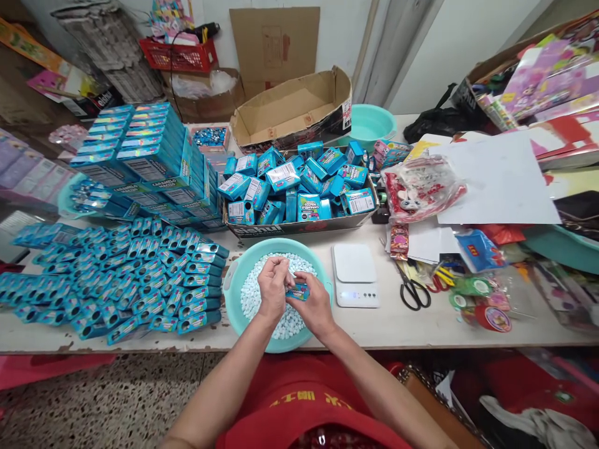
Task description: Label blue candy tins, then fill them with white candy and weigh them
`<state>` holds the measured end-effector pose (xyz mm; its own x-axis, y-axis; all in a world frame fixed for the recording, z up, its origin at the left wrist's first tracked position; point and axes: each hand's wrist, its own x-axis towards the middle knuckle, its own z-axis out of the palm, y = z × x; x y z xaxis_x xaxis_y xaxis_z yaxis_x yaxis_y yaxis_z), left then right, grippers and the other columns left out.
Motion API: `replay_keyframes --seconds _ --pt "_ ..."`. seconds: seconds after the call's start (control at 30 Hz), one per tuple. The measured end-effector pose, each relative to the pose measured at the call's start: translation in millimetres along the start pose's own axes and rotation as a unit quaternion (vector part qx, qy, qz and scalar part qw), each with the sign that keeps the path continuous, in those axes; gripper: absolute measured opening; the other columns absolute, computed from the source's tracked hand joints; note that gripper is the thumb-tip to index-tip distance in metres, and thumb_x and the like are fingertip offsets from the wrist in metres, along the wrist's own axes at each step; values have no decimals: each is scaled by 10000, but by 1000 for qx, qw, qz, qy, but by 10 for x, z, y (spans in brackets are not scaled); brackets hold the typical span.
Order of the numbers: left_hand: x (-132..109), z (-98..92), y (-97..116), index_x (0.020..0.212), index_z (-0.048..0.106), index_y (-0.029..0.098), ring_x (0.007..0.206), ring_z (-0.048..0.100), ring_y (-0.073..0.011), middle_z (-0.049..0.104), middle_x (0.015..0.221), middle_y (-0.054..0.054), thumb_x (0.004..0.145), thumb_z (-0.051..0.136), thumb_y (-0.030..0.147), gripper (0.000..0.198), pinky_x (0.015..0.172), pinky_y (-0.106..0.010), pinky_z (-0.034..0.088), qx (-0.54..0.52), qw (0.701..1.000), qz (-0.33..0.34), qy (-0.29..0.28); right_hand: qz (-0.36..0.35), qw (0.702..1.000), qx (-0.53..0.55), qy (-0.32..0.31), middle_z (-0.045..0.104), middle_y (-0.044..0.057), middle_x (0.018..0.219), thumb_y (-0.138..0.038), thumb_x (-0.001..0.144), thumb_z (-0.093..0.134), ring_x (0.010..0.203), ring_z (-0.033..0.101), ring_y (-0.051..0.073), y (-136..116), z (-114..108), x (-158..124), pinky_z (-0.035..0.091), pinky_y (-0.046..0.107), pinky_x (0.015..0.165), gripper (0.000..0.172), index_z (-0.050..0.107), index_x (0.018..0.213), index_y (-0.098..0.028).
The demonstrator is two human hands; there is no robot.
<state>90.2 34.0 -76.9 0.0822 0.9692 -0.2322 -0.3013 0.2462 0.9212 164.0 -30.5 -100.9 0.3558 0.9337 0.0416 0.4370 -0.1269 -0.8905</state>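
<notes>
Over the turquoise basin (233, 312), one small blue box (298, 292) sits clasped in the right hand (317, 305), printed face up toward the person. Its long axis runs roughly crosswise to the body, one end by the left fingers and the other toward the right palm. The left hand (272, 288) is closed into a pinch at the box's left end, the two hands nearly meeting; I can't tell from here what, if anything, those fingertips grip.

I count one box in hand, one digital scale (355, 274) and one pair of black scissors (414, 294). The white pellets (253, 293) in the basin are past counting, and so are the blue boxes lying on the left (201, 290) — dozens, many showing dark round holes. More fill a carton (262, 229) behind the basin, with a tall stack (159, 168) to its left.

Room is tight: the basin's near rim reaches the front edge of the table (365, 333), its left handle is just beside the lying boxes, its right rim near the scale. A strip of tabletop shows between scale and scissors — and another runs in front of the scale.
</notes>
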Motion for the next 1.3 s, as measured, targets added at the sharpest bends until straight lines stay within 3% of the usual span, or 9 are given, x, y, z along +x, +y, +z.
replay_keyframes --seconds 0.13,0.23,0.43,0.6,0.73,0.83,0.9,1.03,1.3 --pt "25 -22 22 759 527 197 378 394 -75 381 417 92 747 624 394 220 423 -202 323 8 1000 8 10 -4 1000 19 -9 668 34 1018 -201 647 717 948 640 219 29 -36 -28 491 372 839 450 530 1055 -238" --pt "67 -129 24 779 560 204 422 402 -87 407 467 74 773 590 394 192 453 -214 335 107 993 34 23 -4 1000 8 -9 677 24 997 -197 647 708 958 637 219 63 -55 -28 484 383 856 475 523 1082 -243" --pt "56 -384 -219 835 662 237 944 554 -205 615 926 -33 710 652 298 139 874 -329 420 400 901 115 -122 28 999 5 16 683 23 973 -176 640 662 968 630 225 154 -29 26 479 399 879 464 528 1081 -235" --pt "122 -566 -466 921 638 220 1031 550 -231 631 1014 -69 833 492 314 195 934 -377 405 473 871 102 -83 70 996 54 -3 679 31 979 -226 604 718 934 643 223 125 -70 -16 501 394 853 454 550 1026 -227" --pt "292 -837 -405 1056 610 195 1123 505 -278 596 1157 -116 819 516 338 292 972 -413 370 602 782 149 -54 79 988 130 17 671 52 990 -298 609 759 924 646 212 130 -344 -77 519 361 828 465 556 1019 -216" --pt "558 -1040 -241 1169 556 146 1255 382 -334 497 1305 -178 832 481 329 392 1021 -490 282 703 687 175 47 89 982 121 113 673 69 973 -336 610 767 924 640 216 298 -687 -13 512 369 836 505 553 1046 -201" --pt "788 -1118 -142 1249 492 121 1267 368 -357 466 1335 -207 826 474 333 474 1001 -520 287 748 649 124 71 90 976 86 181 668 76 978 -351 604 762 924 634 220 498 -916 106 498 387 850 493 565 1026 -190" --pt "1161 -1149 -54 1228 514 182 1046 567 -334 627 1135 -161 832 422 427 475 787 -403 447 761 642 -75 -45 103 964 16 245 664 63 940 -372 566 752 905 619 225 971 -1196 409 469 405 865 471 582 958 -174" --pt "1293 -910 -107 1203 504 228 1005 587 -305 661 1074 -105 844 386 436 432 722 -327 426 783 601 -40 -157 90 966 -42 238 639 85 1004 -433 631 682 951 579 228 1409 -1170 619 435 399 885 466 574 997 -167"
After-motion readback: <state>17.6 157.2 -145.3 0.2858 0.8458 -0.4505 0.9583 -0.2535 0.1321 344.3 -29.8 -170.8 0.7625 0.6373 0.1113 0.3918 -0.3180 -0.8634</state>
